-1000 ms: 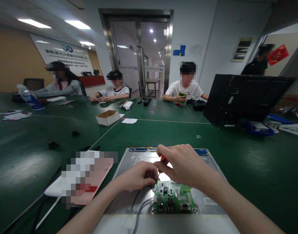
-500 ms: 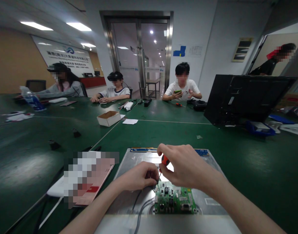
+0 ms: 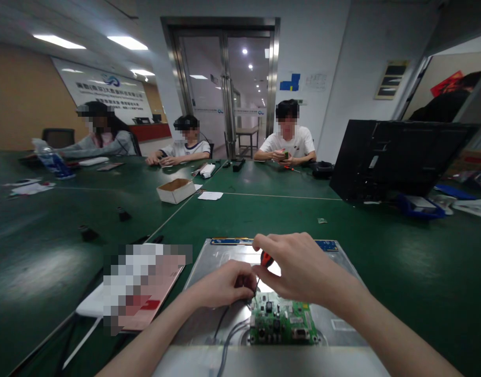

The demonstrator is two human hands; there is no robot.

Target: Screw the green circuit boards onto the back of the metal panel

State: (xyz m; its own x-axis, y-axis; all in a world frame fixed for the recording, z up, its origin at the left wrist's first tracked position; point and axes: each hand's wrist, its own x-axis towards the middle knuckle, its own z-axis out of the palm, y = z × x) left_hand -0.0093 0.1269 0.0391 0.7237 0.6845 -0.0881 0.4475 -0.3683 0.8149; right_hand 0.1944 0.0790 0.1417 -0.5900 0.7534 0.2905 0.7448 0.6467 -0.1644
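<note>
A screwdriver [image 3: 266, 258] with a red and black handle is in my right hand [image 3: 299, 264], its fingers closed round the handle. The shaft slants down toward the upper left corner of a green circuit board [image 3: 283, 322]. My left hand [image 3: 228, 283] is closed beside the shaft's lower end, with fingertips at the board's corner; what they pinch is hidden. The board lies on a silvery metal panel [image 3: 342, 325] that has a blue strip board [image 3: 327, 245] along its far edge. Grey cables [image 3: 226, 343] run from the board's left side.
Left of the panel lie a pink booklet [image 3: 162, 293] and a white object, partly blurred. A small open box [image 3: 175, 191] stands farther back. A black monitor [image 3: 397, 159] stands at the right, near a blue tray [image 3: 419, 208]. Several people sit across the green table [image 3: 272, 209].
My right fingers have shifted slightly on the screwdriver handle, while my left hand stays put. Across the table, the person in white has lowered their hands; the person at far right has moved.
</note>
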